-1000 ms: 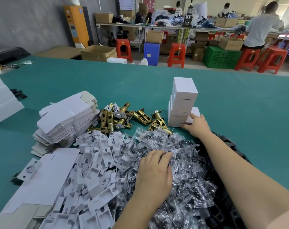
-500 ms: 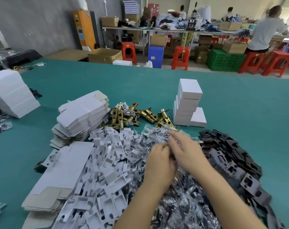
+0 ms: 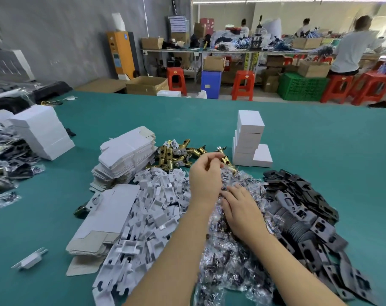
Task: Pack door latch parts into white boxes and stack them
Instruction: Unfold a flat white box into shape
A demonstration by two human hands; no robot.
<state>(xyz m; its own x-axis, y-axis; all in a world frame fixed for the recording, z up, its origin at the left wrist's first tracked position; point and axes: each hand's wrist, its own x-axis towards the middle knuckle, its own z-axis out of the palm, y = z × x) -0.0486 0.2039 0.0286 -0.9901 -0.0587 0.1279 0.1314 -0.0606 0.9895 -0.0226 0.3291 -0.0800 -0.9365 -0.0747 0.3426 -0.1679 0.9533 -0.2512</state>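
At frame centre, two hands work a heap of clear bags [image 3: 229, 257].
Left hand [image 3: 206, 175] pinches a bag; right hand [image 3: 242, 208] lies flat; no legible writing; white boxes [image 3: 249, 138] behind.

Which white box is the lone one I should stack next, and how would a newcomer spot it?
Start from the green table and find the tall stack of closed white boxes beyond the hands, just past the brass latches. The single white box lies on the table against the stack's base, on its right. Unlike its neighbours, nothing sits on it.
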